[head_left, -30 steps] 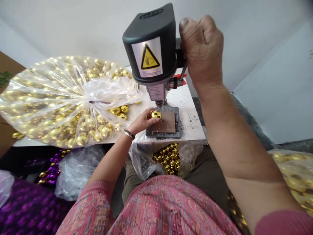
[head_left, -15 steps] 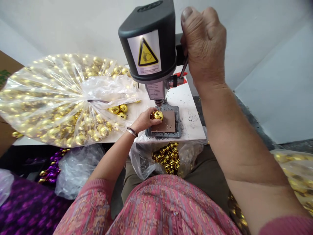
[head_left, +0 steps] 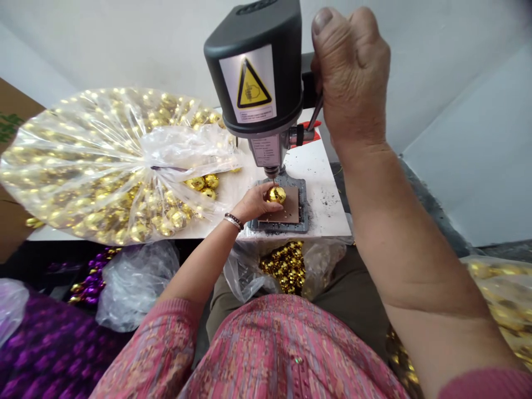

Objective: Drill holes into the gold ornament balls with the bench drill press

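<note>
Under the bit of a black bench drill press (head_left: 254, 83), my left hand (head_left: 256, 203) grips a shiny gold faceted ball (head_left: 276, 194) between thumb and fingers. The ball rests on or just above a brown square board (head_left: 291, 208), which lies on the drill's grey base (head_left: 303, 210). The drill bit points down at the ball's top; whether it touches I cannot tell. Raised at the machine's right side, my right hand (head_left: 353, 77) is closed round the drill's feed lever (head_left: 316, 113), most of whose grip is hidden by the fingers.
A large clear bag of gold balls (head_left: 91, 166) covers the left of the white table (head_left: 332, 216), with loose gold balls (head_left: 210, 182) by its mouth. Dark shavings lie around the base. Below the front edge, an open plastic bag (head_left: 245, 271) holds gold balls; purple balls (head_left: 93, 277) sit lower left.
My left hand has shifted slightly right with the gold ball, bringing it more squarely beneath the drill bit. My right hand keeps its hold on the lever.
</note>
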